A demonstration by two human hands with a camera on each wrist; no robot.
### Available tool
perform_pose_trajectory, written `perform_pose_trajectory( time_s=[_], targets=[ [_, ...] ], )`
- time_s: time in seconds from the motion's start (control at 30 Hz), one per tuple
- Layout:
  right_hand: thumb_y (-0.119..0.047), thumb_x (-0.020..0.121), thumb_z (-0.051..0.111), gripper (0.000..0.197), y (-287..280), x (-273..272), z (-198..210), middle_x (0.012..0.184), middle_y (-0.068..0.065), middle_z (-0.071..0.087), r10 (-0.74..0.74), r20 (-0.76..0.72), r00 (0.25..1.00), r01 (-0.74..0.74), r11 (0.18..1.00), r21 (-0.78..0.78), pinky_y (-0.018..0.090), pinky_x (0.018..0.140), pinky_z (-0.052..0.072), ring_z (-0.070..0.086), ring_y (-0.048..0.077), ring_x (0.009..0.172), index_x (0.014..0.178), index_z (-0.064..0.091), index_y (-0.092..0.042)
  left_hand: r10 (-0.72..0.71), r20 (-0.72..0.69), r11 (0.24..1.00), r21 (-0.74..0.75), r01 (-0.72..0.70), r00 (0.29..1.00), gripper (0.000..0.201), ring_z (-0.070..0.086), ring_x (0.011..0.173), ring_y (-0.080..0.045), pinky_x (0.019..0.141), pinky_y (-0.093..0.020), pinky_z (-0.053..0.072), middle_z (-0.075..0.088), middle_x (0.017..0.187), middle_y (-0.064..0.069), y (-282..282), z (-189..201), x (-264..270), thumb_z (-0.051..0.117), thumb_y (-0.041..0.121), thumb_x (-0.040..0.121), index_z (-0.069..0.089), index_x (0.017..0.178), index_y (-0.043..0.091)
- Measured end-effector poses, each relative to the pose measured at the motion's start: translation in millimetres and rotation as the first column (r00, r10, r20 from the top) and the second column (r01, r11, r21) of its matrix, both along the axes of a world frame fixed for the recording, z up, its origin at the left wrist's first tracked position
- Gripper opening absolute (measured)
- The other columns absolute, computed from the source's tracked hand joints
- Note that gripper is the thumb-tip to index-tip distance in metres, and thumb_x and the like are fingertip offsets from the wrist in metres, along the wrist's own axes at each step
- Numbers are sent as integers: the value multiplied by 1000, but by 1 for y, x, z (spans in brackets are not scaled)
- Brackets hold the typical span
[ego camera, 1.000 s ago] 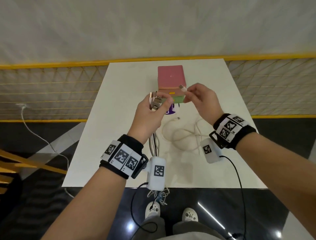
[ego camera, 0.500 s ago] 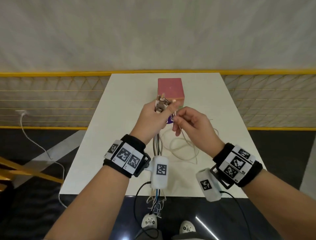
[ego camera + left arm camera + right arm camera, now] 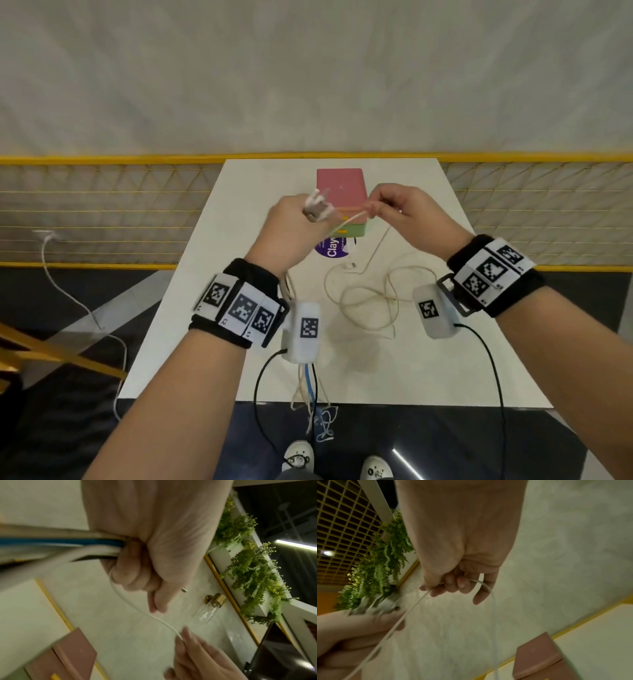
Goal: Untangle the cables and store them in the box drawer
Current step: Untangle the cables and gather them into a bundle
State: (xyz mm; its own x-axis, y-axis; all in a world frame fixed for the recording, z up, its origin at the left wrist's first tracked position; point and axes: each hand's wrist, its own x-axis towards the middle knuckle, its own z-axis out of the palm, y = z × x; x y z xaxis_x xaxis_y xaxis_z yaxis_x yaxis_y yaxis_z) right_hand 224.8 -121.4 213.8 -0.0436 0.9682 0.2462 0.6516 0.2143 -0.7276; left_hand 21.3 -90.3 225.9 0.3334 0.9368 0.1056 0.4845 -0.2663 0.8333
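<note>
The pink box (image 3: pixel 340 186) is sitting shut at the table's (image 3: pixel 212 274) far end, contents hidden. Your left hand (image 3: pixel 294 229) is fisting the cable bundle (image 3: pixel 317 207) above the table; your right hand (image 3: pixel 407 212) is pinching one white cable (image 3: pixel 349 219), now drawn farther right than half a second ago.

The box (image 3: pixel 340 186) is showing a pink top above a green drawer front with small yellow marks, and it is sitting on a white table (image 3: pixel 212 274) beside a purple sticker (image 3: pixel 334 247) with white lettering. A cream-white cable (image 3: pixel 363 301) is looping over the table, while a blue cable (image 3: pixel 68 542) is running among white and black ones. Black wristbands (image 3: pixel 239 305) are carrying white tags with black square patterns, and a yellow rail (image 3: pixel 102 159) is edging the grey wall (image 3: pixel 308 75).
</note>
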Motion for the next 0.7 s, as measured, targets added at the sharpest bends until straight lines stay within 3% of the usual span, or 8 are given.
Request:
perform_pose_trajectory(
  time_s=[0.1,0.13,0.23,0.37,0.47,0.57,0.63,0.7],
  targets=[
    [-23,96,53,23,3,18,-2,74,18,59,-57,-22,998,57,998,-17,35,67,48,50,14,65,80,60,-8,286,-45,942,196,-273,957,22,64,82,-27,69,-31,50,67,83,-7,18,-3,-25,66,30,91,66,91,8],
    [-23,96,53,22,3,18,-3,75,16,60,-52,-25,998,52,998,-25,39,69,50,52,19,67,80,60,-8,312,-1,922,240,-303,950,23,65,81,-25,69,-29,49,67,83,-4,19,-4,-28,66,31,91,66,95,9],
    [-24,96,52,28,6,-5,-5,77,25,59,-20,-8,1000,20,1000,-7,48,70,49,54,39,73,83,57,0,112,61,977,177,-122,992,23,58,70,2,62,-7,43,63,80,13,6,0,-11,68,37,89,64,106,21],
    [-21,94,49,27,13,-32,10,74,26,57,47,-72,996,-42,997,68,46,68,45,51,34,67,80,53,2,-54,-11,998,33,54,998,21,51,62,-10,59,-21,42,59,70,6,-1,-5,16,71,34,87,66,90,14],
    [-16,99,45,23,15,-16,7,75,9,55,46,-56,997,-45,999,19,43,70,45,47,25,70,82,54,-4,191,212,981,-17,-192,958,15,50,60,-7,55,-16,40,56,68,9,10,-5,4,70,29,89,64,87,15],
    [-18,100,40,27,10,9,-13,85,17,61,-13,56,998,17,997,-69,52,80,48,51,32,77,83,57,-6,468,346,874,-48,-483,813,14,59,72,-16,72,-31,51,59,75,7,24,-5,-21,69,31,89,63,87,19],
    [-19,100,40,29,8,11,-21,78,6,59,-24,97,995,32,996,-84,52,79,47,50,30,73,80,59,-12,392,368,900,35,-434,843,16,61,74,-10,83,-32,55,60,84,10,20,-5,-22,69,24,90,65,105,22],
    [-19,100,42,28,9,-2,-18,72,0,54,8,94,996,-3,998,-55,44,72,45,46,16,66,79,59,-15,136,316,980,94,-174,939,45,56,66,6,74,-13,52,60,94,15,6,-5,-6,70,21,89,55,130,29]
  ],
)
